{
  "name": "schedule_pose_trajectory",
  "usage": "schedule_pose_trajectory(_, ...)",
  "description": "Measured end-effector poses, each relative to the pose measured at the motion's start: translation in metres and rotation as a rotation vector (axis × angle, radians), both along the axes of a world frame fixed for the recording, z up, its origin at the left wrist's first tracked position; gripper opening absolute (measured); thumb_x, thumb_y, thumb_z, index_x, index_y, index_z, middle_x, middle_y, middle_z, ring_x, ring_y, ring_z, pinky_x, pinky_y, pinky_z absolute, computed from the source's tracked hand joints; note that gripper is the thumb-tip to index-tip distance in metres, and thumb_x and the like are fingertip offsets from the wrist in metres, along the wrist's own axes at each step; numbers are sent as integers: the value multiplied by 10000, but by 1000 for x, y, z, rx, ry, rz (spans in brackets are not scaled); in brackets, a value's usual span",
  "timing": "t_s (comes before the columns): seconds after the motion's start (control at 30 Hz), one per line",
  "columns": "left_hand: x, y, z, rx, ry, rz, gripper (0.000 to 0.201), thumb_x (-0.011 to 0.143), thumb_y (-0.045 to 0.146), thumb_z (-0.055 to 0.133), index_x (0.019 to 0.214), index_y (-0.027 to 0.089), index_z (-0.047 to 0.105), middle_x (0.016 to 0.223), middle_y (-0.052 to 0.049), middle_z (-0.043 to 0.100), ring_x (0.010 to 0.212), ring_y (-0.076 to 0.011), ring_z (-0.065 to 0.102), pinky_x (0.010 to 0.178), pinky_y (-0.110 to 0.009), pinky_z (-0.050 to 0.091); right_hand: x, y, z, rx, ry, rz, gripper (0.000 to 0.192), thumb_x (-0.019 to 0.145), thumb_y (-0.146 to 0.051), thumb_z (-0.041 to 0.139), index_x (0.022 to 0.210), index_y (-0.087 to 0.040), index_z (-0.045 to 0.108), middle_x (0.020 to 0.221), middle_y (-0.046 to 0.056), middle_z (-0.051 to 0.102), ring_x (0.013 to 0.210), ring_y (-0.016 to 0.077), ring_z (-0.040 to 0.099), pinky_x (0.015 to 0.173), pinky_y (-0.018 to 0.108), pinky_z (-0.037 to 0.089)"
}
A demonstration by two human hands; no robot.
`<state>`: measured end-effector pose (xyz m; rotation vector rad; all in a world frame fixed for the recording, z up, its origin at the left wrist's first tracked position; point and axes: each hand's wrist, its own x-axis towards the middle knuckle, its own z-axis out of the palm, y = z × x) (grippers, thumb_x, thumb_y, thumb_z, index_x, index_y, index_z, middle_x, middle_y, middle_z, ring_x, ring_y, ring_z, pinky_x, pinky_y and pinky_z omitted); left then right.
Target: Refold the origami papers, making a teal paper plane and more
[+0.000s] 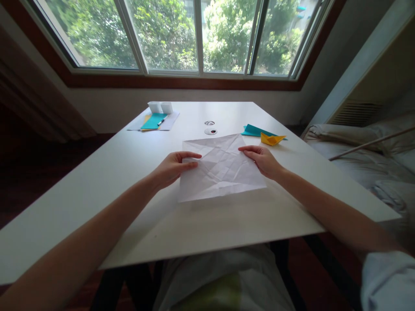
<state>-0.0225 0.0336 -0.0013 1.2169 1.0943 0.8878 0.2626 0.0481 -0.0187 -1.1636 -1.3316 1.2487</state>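
A white sheet of paper, marked all over with crossing creases, is spread out between my two hands above the white table. My left hand pinches its left edge, with the thumb on top and the fingers at the side. On the opposite edge, my right hand grips the paper between thumb and fingers. Just beyond my right hand sits a folded yellow paper boat. Behind the boat lies a folded teal paper piece, shaped like a paper plane.
At the table's far left are teal paper, a pen and two white box-like objects, with white and yellow sheets underneath. Two round inserts are in the tabletop. A covered couch with a stick stands right. A window is ahead.
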Motion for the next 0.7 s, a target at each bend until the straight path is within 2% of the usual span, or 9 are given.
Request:
schedule_pose_trajectory(0.17,-3,5,-3,-11,-44,112,378,505,219,806,855,153,680,708,-13,657,608,-109,596,538,-199,489,2,0,0,-23,59,86,327,599,-295,751,901,-189,687,784,6,642,653,83,543,582,208,448)
schedule_pose_trajectory(0.43,-4,8,-3,-42,-80,137,424,529,189,794,935,150,677,732,-31,677,604,-113,611,556,-204,502,4,1,0,-17,96,123,342,587,-306,762,897,-184,684,837,21,655,735,117,591,705,292,494)
schedule_pose_trajectory(0.7,-1,5,-3,-24,-44,168,449,525,223,802,947,138,675,735,-43,683,611,-132,617,566,-232,504,2,-1,-3,72,-71,122,391,564,-345,769,903,-170,684,800,30,654,697,128,568,650,280,481)
